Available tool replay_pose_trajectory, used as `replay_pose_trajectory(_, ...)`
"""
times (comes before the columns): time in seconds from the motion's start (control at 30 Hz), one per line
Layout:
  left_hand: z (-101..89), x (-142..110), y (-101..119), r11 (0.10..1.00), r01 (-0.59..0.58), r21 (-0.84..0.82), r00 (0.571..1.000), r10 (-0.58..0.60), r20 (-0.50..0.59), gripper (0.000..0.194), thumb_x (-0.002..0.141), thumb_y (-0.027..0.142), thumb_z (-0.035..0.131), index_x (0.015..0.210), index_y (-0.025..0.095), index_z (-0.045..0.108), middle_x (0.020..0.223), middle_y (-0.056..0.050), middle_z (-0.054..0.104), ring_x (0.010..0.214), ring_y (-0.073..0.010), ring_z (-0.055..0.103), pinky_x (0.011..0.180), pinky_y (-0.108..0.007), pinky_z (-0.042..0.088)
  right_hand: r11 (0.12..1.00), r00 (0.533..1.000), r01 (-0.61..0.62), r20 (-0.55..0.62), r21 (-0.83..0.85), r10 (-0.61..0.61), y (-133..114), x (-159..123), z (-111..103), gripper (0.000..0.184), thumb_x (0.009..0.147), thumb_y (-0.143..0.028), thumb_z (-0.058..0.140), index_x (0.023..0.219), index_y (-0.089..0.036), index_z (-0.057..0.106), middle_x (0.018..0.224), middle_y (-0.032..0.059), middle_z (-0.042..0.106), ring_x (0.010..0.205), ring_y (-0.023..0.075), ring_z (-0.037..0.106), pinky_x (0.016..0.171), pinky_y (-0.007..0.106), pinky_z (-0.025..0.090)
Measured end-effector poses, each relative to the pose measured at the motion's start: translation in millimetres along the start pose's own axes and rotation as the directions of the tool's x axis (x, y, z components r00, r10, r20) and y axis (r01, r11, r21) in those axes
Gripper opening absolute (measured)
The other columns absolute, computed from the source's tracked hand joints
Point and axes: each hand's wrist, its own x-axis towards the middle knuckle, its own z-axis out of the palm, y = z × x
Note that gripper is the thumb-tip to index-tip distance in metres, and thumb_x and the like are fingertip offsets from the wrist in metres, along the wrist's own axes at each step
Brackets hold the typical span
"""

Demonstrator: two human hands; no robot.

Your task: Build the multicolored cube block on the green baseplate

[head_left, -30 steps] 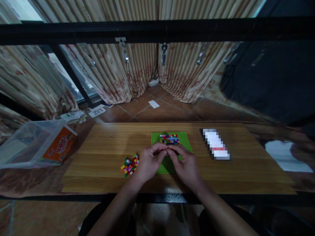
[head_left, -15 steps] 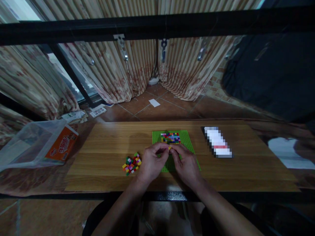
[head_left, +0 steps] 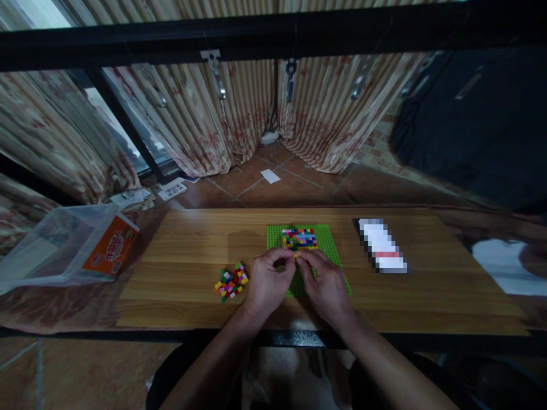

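Note:
Over the near part of a green studded baseplate (head_left: 329, 245), my left hand (head_left: 270, 278) and my right hand (head_left: 322, 279) meet fingertip to fingertip. Pinched between them is a small yellow toy brick (head_left: 296, 256). Just beyond the fingers, a block of many-coloured bricks (head_left: 299, 236) is built up on the baseplate; my fingers hide its near edge. Left of my left hand lies a loose pile of small coloured bricks (head_left: 231, 283) on the wooden tabletop (head_left: 183, 267).
A phone-like slab with a blurred screen (head_left: 383, 246) lies on the right of the tabletop. To the left stands a clear plastic bin (head_left: 64, 245) with an orange label. A black bar (head_left: 256, 40) with hanging metal hooks crosses above the far side.
The view has shifted slightly, so the table and things on it sit a little differently. Both hands keep their pinch on the yellow brick over the baseplate.

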Motion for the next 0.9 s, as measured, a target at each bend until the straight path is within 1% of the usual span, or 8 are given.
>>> replay_pose_trajectory(0.13,-2.2,0.2,2.9,1.0,0.001,-0.005,0.999,0.0,0.045,0.015,0.082,0.02,0.06,0.09,0.017,0.073,0.081,-0.003,0.075,0.073,-0.0137,0.069,0.07,-0.023,0.056,0.999,1.0,-0.016,-0.016,0.049,0.017,3.5,0.3,-2.5,0.019,0.095,-0.025,0.049,0.101,-0.023,0.068,0.098,0.0064,0.072,0.091,0.0193,0.068,0.083,0.034,0.053)
replay_pose_trajectory(0.3,1.7,-4.6,5.8,1.0,-0.006,0.012,0.992,0.004,0.129,0.017,0.085,0.021,0.057,0.092,0.018,0.072,0.085,-0.003,0.075,0.074,-0.0132,0.069,0.073,-0.022,0.055,0.992,0.997,-0.071,-0.027,0.1,0.074,8.4,0.0,-5.0,0.016,0.094,-0.029,0.053,0.098,-0.023,0.068,0.094,0.005,0.071,0.087,0.0186,0.068,0.078,0.032,0.053)
replay_pose_trajectory(0.37,3.1,-5.3,3.5,1.0,0.015,0.003,0.988,-0.015,0.154,0.017,0.085,0.022,0.057,0.092,0.018,0.072,0.085,-0.003,0.075,0.074,-0.0133,0.069,0.072,-0.023,0.055,0.99,0.996,-0.082,-0.024,0.111,0.085,10.3,1.1,-5.9,0.017,0.094,-0.03,0.053,0.097,-0.023,0.069,0.093,0.005,0.071,0.086,0.0187,0.067,0.077,0.032,0.053)
replay_pose_trajectory(0.43,2.2,-4.1,-0.1,0.998,0.056,-0.016,0.989,-0.054,0.139,0.019,0.084,0.022,0.058,0.097,0.017,0.072,0.085,-0.003,0.075,0.072,-0.0134,0.069,0.07,-0.023,0.055,0.989,0.995,-0.089,-0.025,0.117,0.092,13.2,3.5,-8.3,0.019,0.094,-0.032,0.053,0.096,-0.023,0.07,0.092,0.0049,0.07,0.086,0.0192,0.067,0.078,0.034,0.053)
replay_pose_trajectory(0.53,-5.0,1.1,-4.1,0.994,0.105,-0.023,0.989,-0.102,0.109,0.022,0.083,0.023,0.059,0.099,0.016,0.072,0.087,-0.005,0.075,0.072,-0.0143,0.069,0.068,-0.023,0.054,0.987,0.989,-0.11,-0.083,0.118,0.12,21.5,8.8,-15.6,0.019,0.091,-0.036,0.057,0.093,-0.024,0.072,0.094,0.0051,0.068,0.09,0.0204,0.065,0.081,0.037,0.052)
replay_pose_trajectory(0.63,-14.8,6.1,-4.7,0.991,0.13,0.021,0.979,-0.132,0.156,0.02,0.082,0.021,0.057,0.092,0.016,0.074,0.083,-0.004,0.075,0.068,-0.0138,0.066,0.064,-0.023,0.052,0.981,0.974,-0.148,-0.153,0.122,0.166,31.7,12.7,-22.4,0.018,0.087,-0.04,0.063,0.09,-0.026,0.074,0.104,0.0059,0.064,0.1,0.0228,0.062,0.089,0.042,0.051)
replay_pose_trajectory(0.77,-20.2,6.5,-3.5,0.983,0.131,0.125,0.952,-0.161,0.262,0.023,0.08,0.018,0.056,0.092,0.016,0.076,0.078,-0.003,0.073,0.064,-0.0135,0.063,0.06,-0.024,0.049,0.985,0.989,-0.131,-0.05,0.115,0.138,37.0,11.5,-20.9,0.016,0.086,-0.041,0.064,0.088,-0.028,0.075,0.118,0.0057,0.06,0.111,0.0249,0.058,0.097,0.047,0.046)
replay_pose_trajectory(0.9,-18.2,3.4,-3.3,0.979,0.121,0.167,0.936,-0.168,0.309,0.029,0.081,0.018,0.055,0.101,0.017,0.075,0.087,-0.004,0.075,0.073,-0.0156,0.066,0.068,-0.027,0.051,0.999,0.999,-0.037,0.027,0.037,0.036,35.0,7.8,-14.3,0.016,0.088,-0.039,0.062,0.088,-0.029,0.075,0.123,0.0062,0.059,0.117,0.0272,0.054,0.097,0.049,0.045)
